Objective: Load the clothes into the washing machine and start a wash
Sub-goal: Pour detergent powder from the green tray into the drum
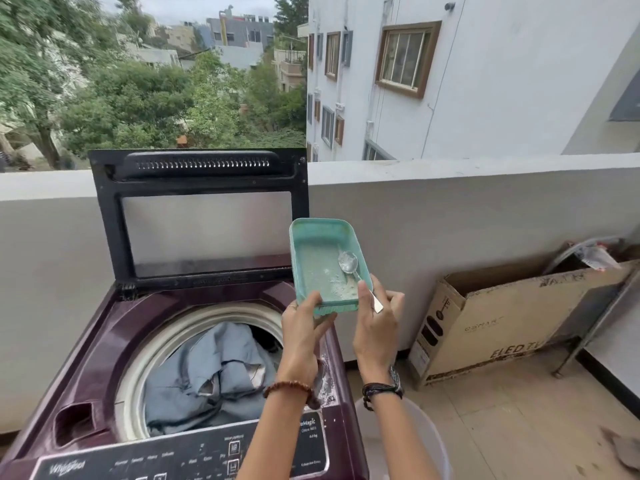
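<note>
A maroon top-loading washing machine (pixel 104 341) stands with its lid (pixel 204 216) raised. Grey-blue clothes (pixel 211 375) lie in the drum. My left hand (pixel 303 327) holds a teal plastic tub (pixel 322 261) by its near edge, tilted toward me above the machine's right side. A little white detergent powder sticks to the tub's bottom. My right hand (pixel 375 327) pinches the handle of a metal spoon (pixel 349 265), whose bowl rests inside the tub. The control panel (pixel 194 459) runs along the machine's front.
A grey parapet wall (pixel 467 209) runs behind the machine. A flat cardboard TV box (pixel 502 323) leans against it at the right, next to a metal frame (pixel 595 320). A pale bucket rim (pixel 429 431) sits below my right arm. Tiled floor (pixel 519 427) lies to the right.
</note>
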A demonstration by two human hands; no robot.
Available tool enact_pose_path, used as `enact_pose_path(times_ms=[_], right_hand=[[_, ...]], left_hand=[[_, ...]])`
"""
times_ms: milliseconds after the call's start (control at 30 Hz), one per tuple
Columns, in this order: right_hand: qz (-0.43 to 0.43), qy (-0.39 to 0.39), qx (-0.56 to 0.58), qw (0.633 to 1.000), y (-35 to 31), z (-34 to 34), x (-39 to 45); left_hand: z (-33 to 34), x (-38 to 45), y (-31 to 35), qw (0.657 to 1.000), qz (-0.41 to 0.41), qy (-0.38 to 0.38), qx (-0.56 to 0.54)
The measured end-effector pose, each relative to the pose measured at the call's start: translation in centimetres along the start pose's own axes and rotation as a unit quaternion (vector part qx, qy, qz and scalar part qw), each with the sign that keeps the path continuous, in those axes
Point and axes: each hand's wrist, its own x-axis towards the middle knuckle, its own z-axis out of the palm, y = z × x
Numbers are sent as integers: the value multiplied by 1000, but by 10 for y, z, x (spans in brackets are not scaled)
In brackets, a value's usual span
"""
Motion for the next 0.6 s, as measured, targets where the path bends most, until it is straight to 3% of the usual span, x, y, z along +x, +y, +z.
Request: enact_pose_path(times_ms=[167,300,600], right_hand=[[-12,6,16,1000,5,-13,-42],[-43,-58,31,997,2,-18,-56],[-184,-141,-70,970,-12,-30,-67]], left_hand=[[-41,-28,-24,1000,-7,12,8],[-71,-32,-37,999,8,32,21],[-109,-33,-44,997,6,57,-58]])
